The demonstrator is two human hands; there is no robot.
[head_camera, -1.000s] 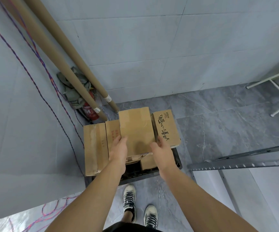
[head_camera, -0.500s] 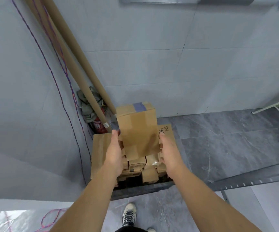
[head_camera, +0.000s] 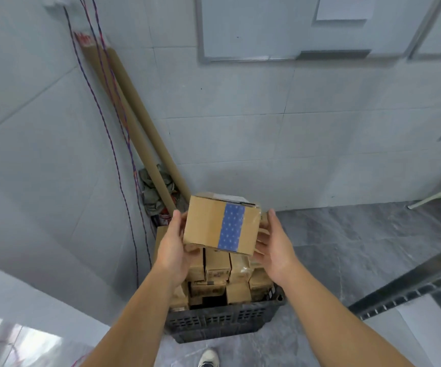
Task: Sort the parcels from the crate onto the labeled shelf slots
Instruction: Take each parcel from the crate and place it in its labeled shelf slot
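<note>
I hold a brown cardboard parcel (head_camera: pixel 203 225) with a blue star-patterned tape strip in the air above the crate. My left hand (head_camera: pixel 173 246) grips its left side and lower edge. My right hand (head_camera: pixel 273 243) holds its right side, fingers spread along the box. Below stands a black plastic crate (head_camera: pixel 214 320) on the floor, filled with several brown cardboard parcels (head_camera: pixel 216 271). A grey metal shelf rail (head_camera: pixel 399 284) enters at the lower right.
Two long cardboard tubes (head_camera: pixel 134 123) lean in the wall corner beside red-blue cables (head_camera: pixel 116 154). A red fire extinguisher (head_camera: pixel 164 217) and grey rags sit behind the crate. A white rack leg (head_camera: pixel 436 196) stands at the far right. My shoe (head_camera: pixel 208 357) is at the bottom.
Both hands lifted the parcel up off the crate stack and turned it, so the blue tape now faces me. The view tilted upward.
</note>
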